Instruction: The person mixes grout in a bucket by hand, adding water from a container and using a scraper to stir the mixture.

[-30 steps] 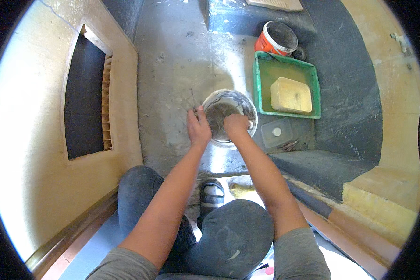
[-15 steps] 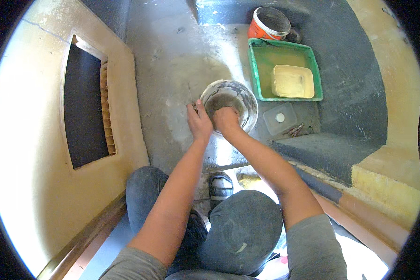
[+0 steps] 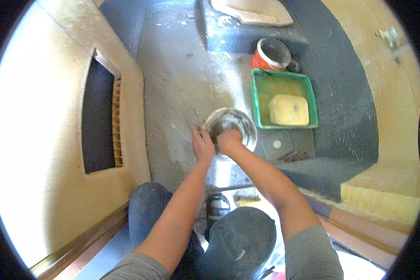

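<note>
Grey, stained floor (image 3: 170, 100) between painted walls; white bucket (image 3: 252, 135) stands on it, ahead of knees, dark grey stuff inside. Work inside bucket looks under way; how much done or left, cannot tell. Both forearms reach forward, converging. Left hand (image 3: 204, 145) at bucket's left side, thumb and fingers somewhat apart, any grip unclear. Right hand (image 3: 230, 140) dips inside, knuckles up, fingers hidden; hold cannot be told. Green tray (image 3: 313, 105) beyond, to right.
</note>
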A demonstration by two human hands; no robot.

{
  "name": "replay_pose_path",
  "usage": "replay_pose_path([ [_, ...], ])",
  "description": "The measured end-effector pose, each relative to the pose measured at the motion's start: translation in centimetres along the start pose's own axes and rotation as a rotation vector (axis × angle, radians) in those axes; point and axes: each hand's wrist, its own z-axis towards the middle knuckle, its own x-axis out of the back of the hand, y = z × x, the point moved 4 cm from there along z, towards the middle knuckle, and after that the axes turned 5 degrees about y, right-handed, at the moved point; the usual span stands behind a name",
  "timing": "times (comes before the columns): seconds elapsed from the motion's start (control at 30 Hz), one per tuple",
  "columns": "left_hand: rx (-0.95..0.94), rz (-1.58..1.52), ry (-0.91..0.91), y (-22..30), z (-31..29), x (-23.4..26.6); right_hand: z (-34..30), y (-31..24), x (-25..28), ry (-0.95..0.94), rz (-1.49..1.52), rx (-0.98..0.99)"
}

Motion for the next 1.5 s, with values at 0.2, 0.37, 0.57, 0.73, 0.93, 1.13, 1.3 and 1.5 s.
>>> replay_pose_path([
  [0.2, -0.130, -0.007, 0.190, 0.2, -0.9, -0.2, 2.4, 1.8, 0.5, 0.170, -0.038, -0.195],
  [0.37, -0.008, -0.005, -0.015, -0.3, -0.2, -0.4, 4.0, 1.7, -1.2, 0.230, 0.131, -0.311],
  [0.57, -0.065, -0.025, 0.197, 1.5, -1.3, 0.6, 2.8, 4.0, -2.0, 0.139, 0.336, -0.252],
  [0.73, -0.032, -0.060, 0.125, 0.2, -0.6, 1.0, 0.7, 2.9, -3.4, 0.087, 0.408, -0.149],
  [0.93, -0.029, -0.071, 0.108, 1.1, -0.9, 0.4, 2.0, 2.7, -6.7, -0.177, 0.337, -0.073],
  [1.13, -0.039, -0.034, 0.141, -0.1, -0.4, 0.6, -0.1, 1.3, -1.4, -0.057, 0.355, 0.009],
  [1.3, -0.073, -0.059, 0.149, 1.1, -1.5, 0.1, 1.8, 2.5, 1.0, 0.033, 0.171, -0.108],
  [1.5, -0.108, -0.101, 0.079, 1.4, -1.2, -0.2, 3.5, 3.7, -2.9, 0.024, 0.137, -0.251],
])
